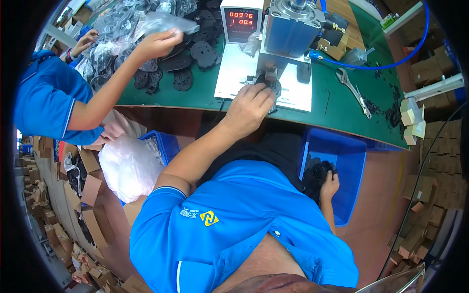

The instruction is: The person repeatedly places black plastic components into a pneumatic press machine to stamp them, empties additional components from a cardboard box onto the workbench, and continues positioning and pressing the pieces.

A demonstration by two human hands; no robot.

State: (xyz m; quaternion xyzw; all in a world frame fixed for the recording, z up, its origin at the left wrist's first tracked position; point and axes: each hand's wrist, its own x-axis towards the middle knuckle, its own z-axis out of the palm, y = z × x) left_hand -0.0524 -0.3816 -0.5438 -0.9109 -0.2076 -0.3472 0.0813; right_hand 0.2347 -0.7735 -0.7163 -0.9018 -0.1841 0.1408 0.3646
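Observation:
My left hand (pixel 250 108) reaches to the white base of a pneumatic press (pixel 289 36). Its fingers are closed on a flat black plate (pixel 274 87) lying under the press head; the fingers hide part of the plate. My right hand (pixel 329 186) is low on the right, inside a blue bin (pixel 348 207). Its fingers curl round some of the dark parts (pixel 315 177) heaped there, whose exact shape I cannot make out. Left of the press, more black plates (pixel 204 53) with holes lie on the green table.
A co-worker's hand (pixel 159 44) on the left holds a clear plastic bag (pixel 168 23) above a bagged pile. A display box (pixel 242 22) stands beside the press. An adjustable wrench (pixel 352 92), a hex key (pixel 328 101) and black scraps lie right; a blue hose (pixel 391 64) arcs above.

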